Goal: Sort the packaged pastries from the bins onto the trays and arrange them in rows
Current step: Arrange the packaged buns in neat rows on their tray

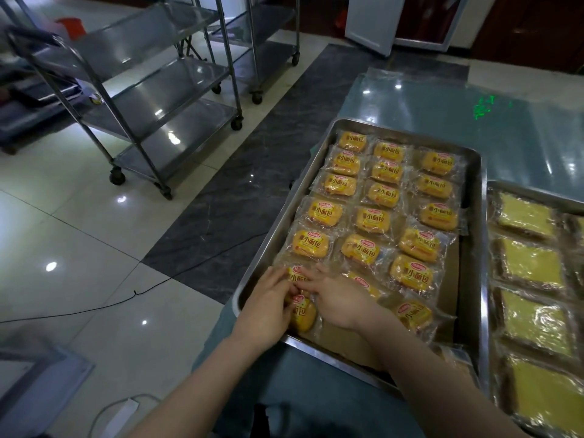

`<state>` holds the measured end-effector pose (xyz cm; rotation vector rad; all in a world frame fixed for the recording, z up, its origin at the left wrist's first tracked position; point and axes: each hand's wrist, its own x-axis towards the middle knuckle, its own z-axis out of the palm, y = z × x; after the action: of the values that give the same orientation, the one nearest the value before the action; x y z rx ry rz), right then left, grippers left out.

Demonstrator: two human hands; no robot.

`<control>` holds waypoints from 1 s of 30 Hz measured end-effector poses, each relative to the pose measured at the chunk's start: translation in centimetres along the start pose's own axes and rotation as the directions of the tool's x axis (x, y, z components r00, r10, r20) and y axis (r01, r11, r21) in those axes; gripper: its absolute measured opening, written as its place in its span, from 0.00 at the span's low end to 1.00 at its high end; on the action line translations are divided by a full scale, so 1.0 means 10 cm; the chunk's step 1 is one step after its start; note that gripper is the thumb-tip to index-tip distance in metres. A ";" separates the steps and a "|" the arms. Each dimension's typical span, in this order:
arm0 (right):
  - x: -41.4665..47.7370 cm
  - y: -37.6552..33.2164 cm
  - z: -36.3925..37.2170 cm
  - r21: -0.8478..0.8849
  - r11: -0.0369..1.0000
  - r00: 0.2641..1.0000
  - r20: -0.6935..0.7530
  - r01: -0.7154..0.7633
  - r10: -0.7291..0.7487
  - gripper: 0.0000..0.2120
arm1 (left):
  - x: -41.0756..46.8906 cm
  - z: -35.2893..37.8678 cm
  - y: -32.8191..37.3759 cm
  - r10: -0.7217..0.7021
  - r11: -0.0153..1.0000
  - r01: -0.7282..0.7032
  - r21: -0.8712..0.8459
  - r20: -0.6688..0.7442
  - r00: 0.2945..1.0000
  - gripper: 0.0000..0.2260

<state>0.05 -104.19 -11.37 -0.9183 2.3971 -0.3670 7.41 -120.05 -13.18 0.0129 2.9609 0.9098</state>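
At the near-left corner of the tray (473, 248), I read left hand (268, 303) and right hand (336, 300) both pinching a packaged pastry (294, 275), with three rows nearly complete and only near-edge slots apparently left.

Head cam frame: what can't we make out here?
Head view only.
Pack in the near left corner of the tray: mostly covered by the left hand and right hand; gripping or just pressing, cannot tell.
Tray's near right corner: hidden by the right forearm.
Second tray: cut off by the right and bottom edges.
Bins: out of frame.
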 end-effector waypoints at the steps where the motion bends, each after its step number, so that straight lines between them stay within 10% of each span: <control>1: 0.00 -0.01 0.01 0.009 1.000 1.000 -0.013 -0.009 0.010 0.26 | 0.01 0.01 -0.01 0.002 1.000 -0.002 0.004 -0.013 1.000 0.07; 23: 0.11 0.07 0.02 0.041 0.996 0.974 -0.210 -0.075 0.082 0.38 | -0.01 -0.09 0.07 -0.066 0.996 0.064 0.065 0.024 0.998 0.12; 30: -0.33 0.29 0.10 0.154 0.910 0.774 -0.484 -0.384 0.408 0.31 | 0.04 -0.02 0.14 -0.055 0.997 0.062 0.048 -0.131 0.990 0.13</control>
<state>1.10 -99.94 -12.10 -0.2782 2.9616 -0.5489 7.01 -119.03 -12.24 -0.1355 3.0853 0.8583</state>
